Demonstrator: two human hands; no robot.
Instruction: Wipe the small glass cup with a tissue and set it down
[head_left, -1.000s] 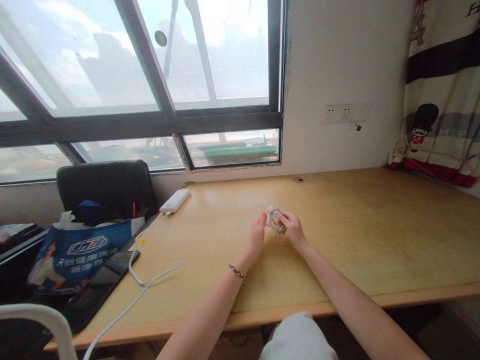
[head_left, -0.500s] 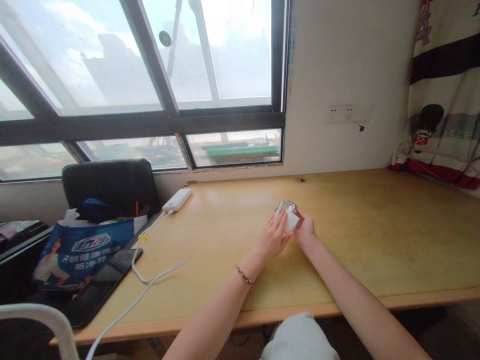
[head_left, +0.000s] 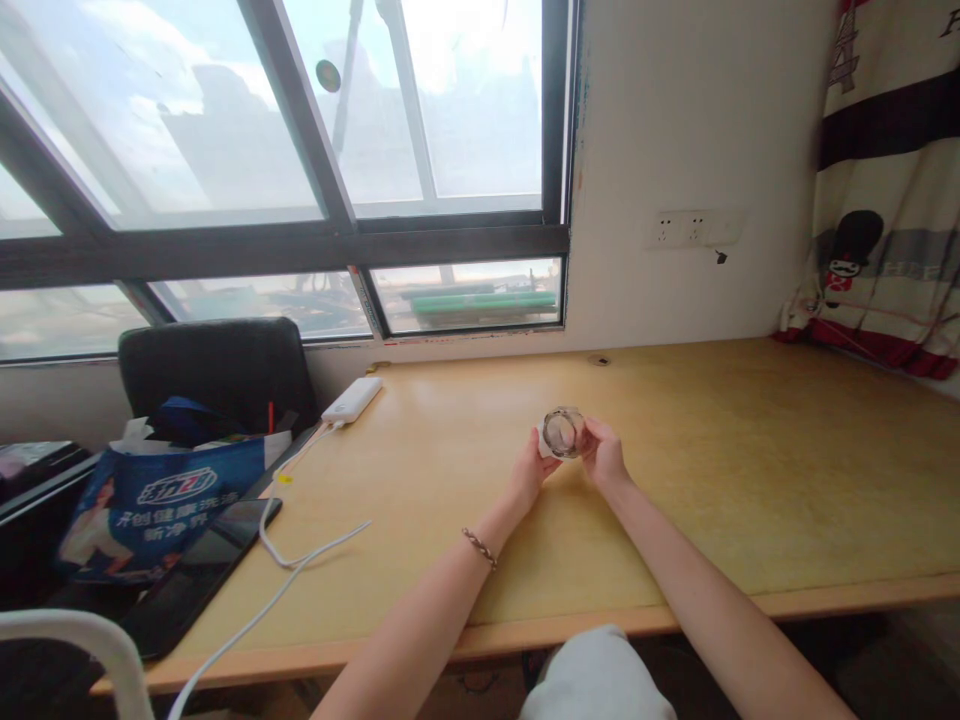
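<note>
- Far left of both hands: blue bag (head_left: 176,505), dark flat slab (head_left: 217,560) beside it. Out of contact with either hand.
- Left of the left hand, well apart: white power bank (head_left: 352,400) at the table's edge, white cable (head_left: 330,544) with its loose end pointing toward the left forearm. Snag risk, I'd say, if that forearm sweeps left: cable tugs, power bank could go over the edge.
- Left forearm: angled up and right over the table (head_left: 712,480), braided bracelet (head_left: 478,548) at the wrist. Bracelet looks clear of the glass; could tap it if the wrist rolls in.
- Left hand (head_left: 529,470): thumb up, fingers curled under, pinching a white tissue (head_left: 544,440) against the near-left side of the glass. Tissue could slip or bunch if that pinch loosens, my guess.
- Between the hands: clear glass (head_left: 564,433), round mouth tilted toward the wearer. Looks lifted; clearance to table can't be judged from here. Main hazard: smooth wall, so a light grip could let it roll out, drop, chip.
- Right hand (head_left: 606,455): gripping the glass from its right side, thumb and fingers at the wall. Exact fingertip placement too small to read. Probably carrying most of the load.
- Right forearm: mirrors the left, angled up and left.
</note>
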